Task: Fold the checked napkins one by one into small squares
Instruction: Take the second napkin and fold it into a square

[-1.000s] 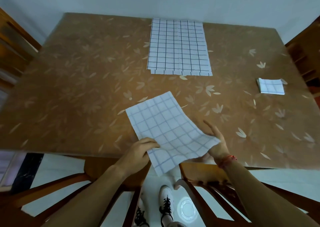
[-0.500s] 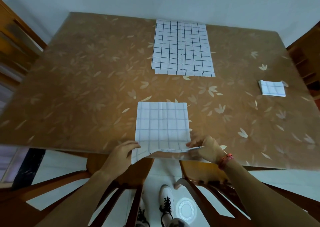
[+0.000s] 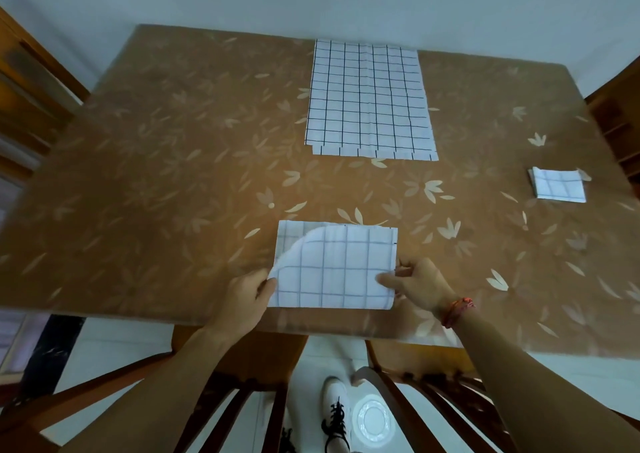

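Observation:
A white checked napkin (image 3: 334, 265) lies near the table's front edge, its near half doubled over onto the far half; the upper layer's left corner curls short, so a strip of the lower layer shows at top left. My left hand (image 3: 244, 298) pinches the napkin's left edge. My right hand (image 3: 417, 284) pinches its right edge, thumb on top. A stack of flat checked napkins (image 3: 369, 101) lies at the table's far middle. One small folded napkin (image 3: 559, 186) sits at the right.
The brown table (image 3: 156, 175) with a pale leaf pattern fills the view. Wooden chairs stand below its front edge (image 3: 242, 376) and at both sides. A white shoe and a white plate (image 3: 372, 418) are on the floor below.
The napkin was held tilted, then laid square on the table. Both hands have since lifted its near edge and carried it away from me, doubling the napkin over.

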Action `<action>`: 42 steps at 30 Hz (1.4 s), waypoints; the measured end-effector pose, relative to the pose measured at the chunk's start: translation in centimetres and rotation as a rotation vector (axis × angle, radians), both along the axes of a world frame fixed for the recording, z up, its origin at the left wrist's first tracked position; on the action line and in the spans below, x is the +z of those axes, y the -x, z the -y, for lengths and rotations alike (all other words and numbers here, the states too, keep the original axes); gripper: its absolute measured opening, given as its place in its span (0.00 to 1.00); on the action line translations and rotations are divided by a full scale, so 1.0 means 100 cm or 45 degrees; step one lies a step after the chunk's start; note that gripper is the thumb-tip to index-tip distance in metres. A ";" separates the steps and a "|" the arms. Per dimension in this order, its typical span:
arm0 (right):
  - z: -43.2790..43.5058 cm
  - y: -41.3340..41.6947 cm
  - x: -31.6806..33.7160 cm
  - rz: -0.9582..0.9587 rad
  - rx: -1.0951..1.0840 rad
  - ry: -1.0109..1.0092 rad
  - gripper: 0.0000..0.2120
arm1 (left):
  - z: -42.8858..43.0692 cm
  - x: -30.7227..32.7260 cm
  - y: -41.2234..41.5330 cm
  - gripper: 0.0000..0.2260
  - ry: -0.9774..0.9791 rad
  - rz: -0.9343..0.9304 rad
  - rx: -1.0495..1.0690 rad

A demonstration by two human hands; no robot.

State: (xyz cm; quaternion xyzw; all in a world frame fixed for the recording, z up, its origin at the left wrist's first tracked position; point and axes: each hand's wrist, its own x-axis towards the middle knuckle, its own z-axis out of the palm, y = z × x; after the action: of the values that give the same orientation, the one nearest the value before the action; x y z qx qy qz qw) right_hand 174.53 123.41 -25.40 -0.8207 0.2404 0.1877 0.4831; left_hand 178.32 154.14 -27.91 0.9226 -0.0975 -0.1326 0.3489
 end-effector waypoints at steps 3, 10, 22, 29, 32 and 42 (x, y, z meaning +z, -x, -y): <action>0.002 -0.012 -0.009 0.012 -0.048 0.000 0.08 | 0.003 -0.005 -0.014 0.14 0.021 -0.028 0.049; 0.003 -0.030 -0.032 -0.011 -0.132 0.030 0.10 | 0.011 -0.015 -0.031 0.03 0.039 -0.121 0.139; 0.007 -0.032 -0.039 -0.048 -0.181 0.104 0.14 | 0.012 -0.022 -0.032 0.22 0.093 -0.138 0.159; 0.004 -0.036 -0.045 -0.026 -0.220 0.211 0.13 | 0.013 -0.031 -0.038 0.18 0.028 -0.060 0.162; 0.002 -0.037 -0.045 0.011 -0.228 0.249 0.13 | 0.014 -0.031 -0.038 0.16 -0.016 -0.019 0.162; -0.028 -0.018 -0.032 0.240 0.046 0.707 0.18 | 0.029 -0.025 0.004 0.13 -0.156 0.324 -0.268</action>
State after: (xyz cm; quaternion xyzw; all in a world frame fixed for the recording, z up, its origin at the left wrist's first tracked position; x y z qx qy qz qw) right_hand 176.32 126.23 -28.60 -0.9395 0.2219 0.0461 0.2568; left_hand 177.92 151.21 -30.42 0.9362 -0.2286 -0.0560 0.2610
